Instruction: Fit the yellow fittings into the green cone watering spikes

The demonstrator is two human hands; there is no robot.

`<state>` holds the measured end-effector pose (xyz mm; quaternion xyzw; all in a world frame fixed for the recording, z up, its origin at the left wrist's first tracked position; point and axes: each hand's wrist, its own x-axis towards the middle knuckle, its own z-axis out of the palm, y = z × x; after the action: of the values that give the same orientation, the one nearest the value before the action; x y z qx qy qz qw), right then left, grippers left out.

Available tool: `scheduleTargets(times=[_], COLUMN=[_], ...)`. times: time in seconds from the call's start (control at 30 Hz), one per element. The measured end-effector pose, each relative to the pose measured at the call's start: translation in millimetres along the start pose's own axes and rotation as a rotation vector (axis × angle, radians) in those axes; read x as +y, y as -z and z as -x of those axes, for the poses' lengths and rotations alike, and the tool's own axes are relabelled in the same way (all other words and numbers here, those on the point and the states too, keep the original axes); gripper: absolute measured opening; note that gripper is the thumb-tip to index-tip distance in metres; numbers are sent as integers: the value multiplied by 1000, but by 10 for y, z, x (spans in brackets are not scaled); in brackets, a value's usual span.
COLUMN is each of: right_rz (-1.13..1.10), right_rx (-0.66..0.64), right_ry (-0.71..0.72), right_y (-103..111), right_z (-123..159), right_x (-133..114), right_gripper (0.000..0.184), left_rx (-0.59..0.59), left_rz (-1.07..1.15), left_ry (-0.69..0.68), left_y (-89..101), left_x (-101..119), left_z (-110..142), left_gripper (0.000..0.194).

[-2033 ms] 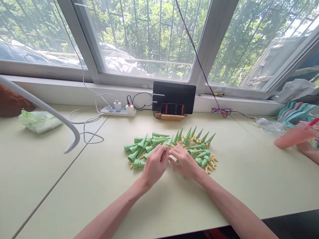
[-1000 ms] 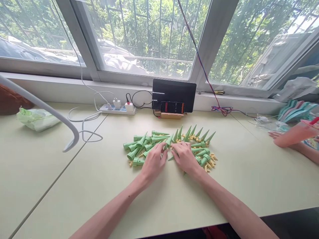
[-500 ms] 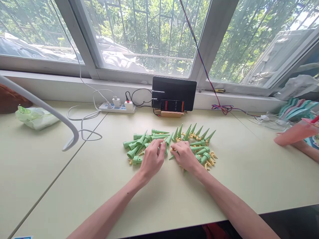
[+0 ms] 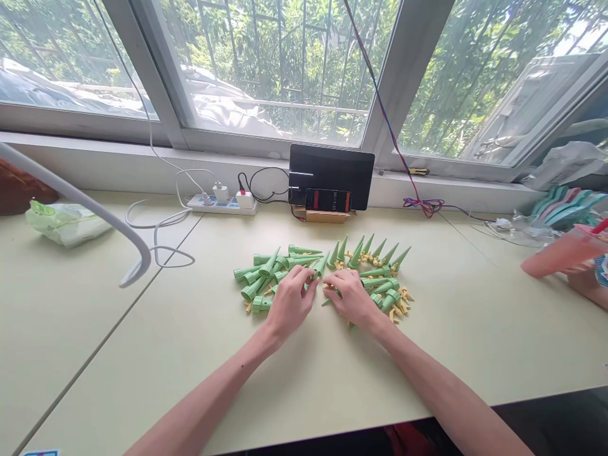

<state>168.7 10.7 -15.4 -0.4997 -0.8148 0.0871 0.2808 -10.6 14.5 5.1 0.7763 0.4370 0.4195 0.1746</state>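
Observation:
My left hand (image 4: 293, 294) is closed, thumb and fingers pinching the wide lower end of a hollow green plastic spike (image 4: 322, 263) whose tip slants up and away. Close beside it, my right hand (image 4: 349, 292) has its fingertips pinched on what looks like a small yellow plastic piece, mostly hidden by the fingers. Left of my left hand lies a pile of green spikes with ribbed collars (image 4: 255, 290). Around my right hand are upright green spikes (image 4: 373, 244), lying ones (image 4: 390, 299) and loose yellow pieces (image 4: 403, 307).
Behind the piles, a phone (image 4: 327, 200) leans against a black tablet (image 4: 332, 171) on a cardboard stand (image 4: 327, 216). A power strip (image 4: 223, 204) and white cables lie left. At right, another person's hand (image 4: 589, 282) is by a pink cup (image 4: 553, 254). A white curved arm (image 4: 95, 212) crosses the left.
My left fingers have shifted onto the lower end of the green spike. My right hand has barely moved. At the far right, the other person's hand has shifted beside the cup.

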Motion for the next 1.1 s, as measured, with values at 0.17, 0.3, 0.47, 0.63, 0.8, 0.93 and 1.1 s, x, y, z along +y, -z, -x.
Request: scheduleTargets(times=[0.17, 0.3, 0.47, 0.63, 0.8, 0.93, 1.1], right_rz=[-36, -62, -62, -44, -43, -90, -210], right_rx=[-15, -39, -57, -70, -31, 28, 178], right_ry=[-3, -6, -33, 2, 30, 26, 30], right_y=[9, 20, 27, 20, 5, 25, 76], right_z=[-10, -19, -19, -4, 4, -3, -17], right_x=[-1, 1, -8, -7, -16, -51, -106], right_gripper=[13, 17, 17, 18, 19, 19, 17], left_rx=[10, -5, -5, -29, -147, -214, -166], left_rz=[11, 18, 6, -9, -49, -51, 5], left_ry=[41, 59, 64, 41, 19, 37, 103], left_y=[1, -3, 8, 34, 41, 29, 35], left_x=[-20, -31, -7, 37, 23, -14, -10], left_z=[5, 11, -2, -12, -5, -5, -28], left_gripper=[10, 12, 18, 12, 9, 11, 18])
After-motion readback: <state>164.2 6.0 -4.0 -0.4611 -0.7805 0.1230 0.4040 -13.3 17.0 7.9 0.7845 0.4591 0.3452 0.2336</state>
